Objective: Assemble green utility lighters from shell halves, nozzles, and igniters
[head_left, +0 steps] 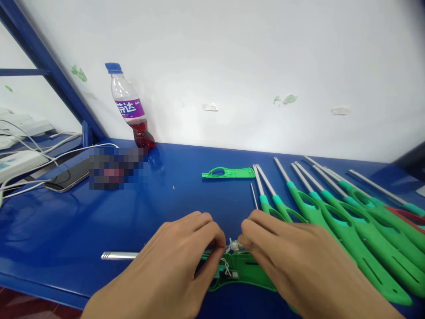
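Observation:
An opened green lighter housing lies on the blue table under both hands, with white wires and small parts inside. Its metal tube sticks out to the left, beyond my left hand. That hand is closed in a pinch at the housing's upper edge; what its fingertips hold is hidden. My right hand pinches a small clear part above the housing. A separate green half shell lies farther back.
Several green lighters lie at the right, with a thin metal rod beside them. At the left are a bottle, a phone, white cables and a blurred patch. A white wall stands behind the blue table.

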`<state>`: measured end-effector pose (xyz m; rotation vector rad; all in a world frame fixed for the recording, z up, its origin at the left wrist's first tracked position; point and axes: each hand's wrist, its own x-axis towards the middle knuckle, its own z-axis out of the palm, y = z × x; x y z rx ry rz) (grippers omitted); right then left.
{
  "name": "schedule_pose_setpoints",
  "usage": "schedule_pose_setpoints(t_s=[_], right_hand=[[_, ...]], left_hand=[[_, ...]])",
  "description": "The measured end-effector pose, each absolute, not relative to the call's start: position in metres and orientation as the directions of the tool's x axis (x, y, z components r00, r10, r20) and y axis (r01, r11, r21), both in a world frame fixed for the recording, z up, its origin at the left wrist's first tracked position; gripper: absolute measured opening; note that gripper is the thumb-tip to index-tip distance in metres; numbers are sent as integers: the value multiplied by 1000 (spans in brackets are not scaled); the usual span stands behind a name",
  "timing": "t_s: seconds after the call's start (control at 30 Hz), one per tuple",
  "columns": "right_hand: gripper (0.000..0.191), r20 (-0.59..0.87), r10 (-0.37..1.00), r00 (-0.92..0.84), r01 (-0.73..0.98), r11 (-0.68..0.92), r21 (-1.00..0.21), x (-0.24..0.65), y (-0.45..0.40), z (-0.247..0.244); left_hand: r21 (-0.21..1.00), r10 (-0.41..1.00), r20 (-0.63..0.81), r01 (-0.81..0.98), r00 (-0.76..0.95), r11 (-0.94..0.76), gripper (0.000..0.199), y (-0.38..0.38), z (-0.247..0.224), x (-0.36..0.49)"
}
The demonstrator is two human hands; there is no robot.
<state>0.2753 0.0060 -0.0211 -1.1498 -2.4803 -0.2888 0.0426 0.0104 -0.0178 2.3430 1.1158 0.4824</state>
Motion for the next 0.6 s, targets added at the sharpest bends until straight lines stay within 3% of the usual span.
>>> schedule_pose_setpoints(t_s=[0.6], right_hand=[[30, 488, 630, -604, 744, 665, 62, 273, 6, -17]], left_hand=[[549, 775, 135, 604, 617, -577, 17, 13, -19, 42]])
